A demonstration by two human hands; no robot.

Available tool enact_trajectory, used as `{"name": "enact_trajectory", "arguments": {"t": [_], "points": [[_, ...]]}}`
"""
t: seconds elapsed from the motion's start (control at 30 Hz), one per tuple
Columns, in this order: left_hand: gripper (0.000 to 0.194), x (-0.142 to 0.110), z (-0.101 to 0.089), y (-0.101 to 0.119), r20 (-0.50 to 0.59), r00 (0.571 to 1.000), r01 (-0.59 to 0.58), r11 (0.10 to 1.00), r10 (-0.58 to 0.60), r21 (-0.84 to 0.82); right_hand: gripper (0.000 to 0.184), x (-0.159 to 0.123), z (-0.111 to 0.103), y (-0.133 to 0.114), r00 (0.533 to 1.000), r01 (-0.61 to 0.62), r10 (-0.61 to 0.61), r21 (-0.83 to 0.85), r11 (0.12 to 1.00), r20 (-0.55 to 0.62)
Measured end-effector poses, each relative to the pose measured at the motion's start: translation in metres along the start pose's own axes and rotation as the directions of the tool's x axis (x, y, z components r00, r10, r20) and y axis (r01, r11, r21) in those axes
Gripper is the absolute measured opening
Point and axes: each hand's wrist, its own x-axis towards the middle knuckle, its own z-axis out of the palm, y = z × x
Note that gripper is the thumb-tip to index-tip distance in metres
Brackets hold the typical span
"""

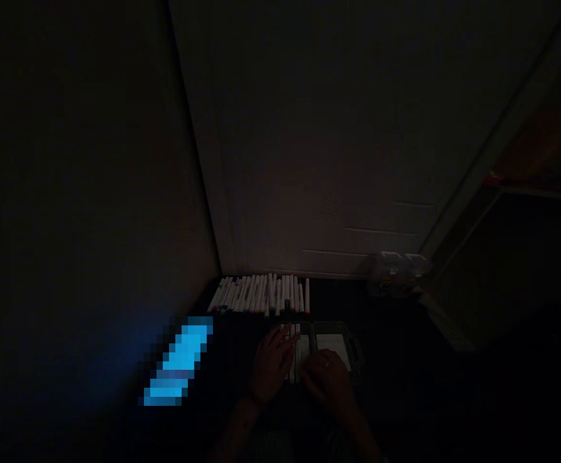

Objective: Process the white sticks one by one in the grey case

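The scene is very dark. My left hand (271, 362) rests with its fingers stretched out over white markers (298, 360) that lie side by side in the left half of an open clear plastic case (356, 350). At the middle of the case is my right hand (327, 378), its fingers curled down near those markers. What its fingertips hold, if anything, is hidden in shadow. A pale card or paper insert (333, 343) shows in the case's right half, partly covered by the right hand.
A row of several white markers (261, 294) lies behind the case on the dark table. Clear plastic containers (399, 273) stand at the back right, by the pale wall panel (319, 161). A glowing blue, pixelated screen (179, 362) is on the left.
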Motion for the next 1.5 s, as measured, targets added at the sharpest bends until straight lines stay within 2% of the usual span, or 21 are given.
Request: {"name": "enact_trajectory", "arguments": {"t": [0.13,0.47,1.1,1.5], "points": [[0.04,0.0,0.0,0.0,0.015,1.0,-0.003,1.0,0.003,0.003,0.011,-0.002,-0.002,-0.002,0.997,0.079,-0.079,0.016,0.997,-0.002],[0.041,0.0,0.002,-0.002,0.009,1.0,0.006,1.0,-0.006,-0.006,0.016,-0.002,0.003,0.001,0.99,0.137,-0.138,-0.02,0.99,-0.037],[0.041,0.0,-0.001,0.004,-0.029,1.0,-0.002,0.995,0.005,0.099,0.02,-0.012,-0.01,-0.006,0.996,-0.019,0.018,0.007,1.0,0.086],[0.041,0.001,0.0,0.002,-0.018,1.0,-0.007,0.995,0.009,0.103,0.022,-0.013,-0.004,-0.003,0.999,-0.016,0.015,0.019,1.0,0.046]]}}
